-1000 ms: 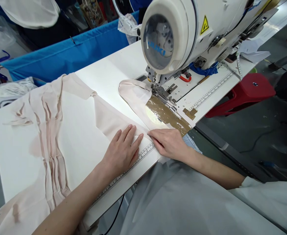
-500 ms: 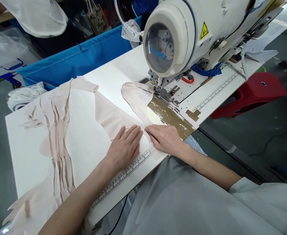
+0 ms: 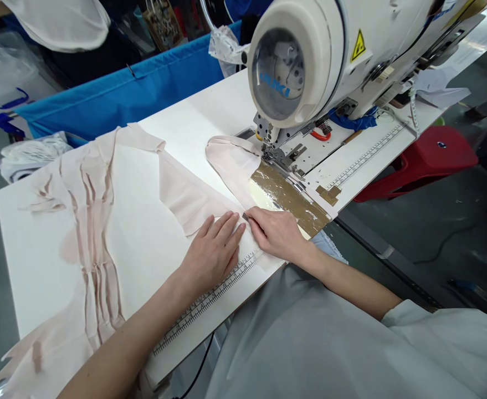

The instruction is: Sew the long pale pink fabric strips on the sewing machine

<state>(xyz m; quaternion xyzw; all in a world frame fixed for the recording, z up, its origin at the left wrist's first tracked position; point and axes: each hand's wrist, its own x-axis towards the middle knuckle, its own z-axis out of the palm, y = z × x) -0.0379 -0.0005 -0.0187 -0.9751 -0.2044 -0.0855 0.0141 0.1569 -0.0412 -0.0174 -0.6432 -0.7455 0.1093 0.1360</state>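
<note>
A pale pink fabric strip point(image 3: 187, 197) runs across the white table to a curved fabric piece point(image 3: 230, 166) under the sewing machine's needle area. My left hand point(image 3: 212, 249) lies flat on the strip's near end, fingers stretched out. Beside its fingertips, my right hand point(image 3: 278, 235) is closed around a small metal tool point(image 3: 245, 216); only the dark tip shows, touching the cloth, and the rest is hidden in the fingers. The sewing machine point(image 3: 297, 61) stands beyond my right hand, next to a shiny brown taped patch point(image 3: 288, 191) on the table.
Gathered pink fabric point(image 3: 97, 221) spreads over the table's left part. A printed ruler point(image 3: 210, 302) follows the near edge. Behind the table hangs a blue cloth trough point(image 3: 122, 91). A red stool point(image 3: 421, 160) stands at right. Someone's white garment point(image 3: 60, 22) shows at upper left.
The metal tip at my right hand has shifted slightly left and shows more. My left hand stays nearly in place on the fabric. The whole view has shifted a little.
</note>
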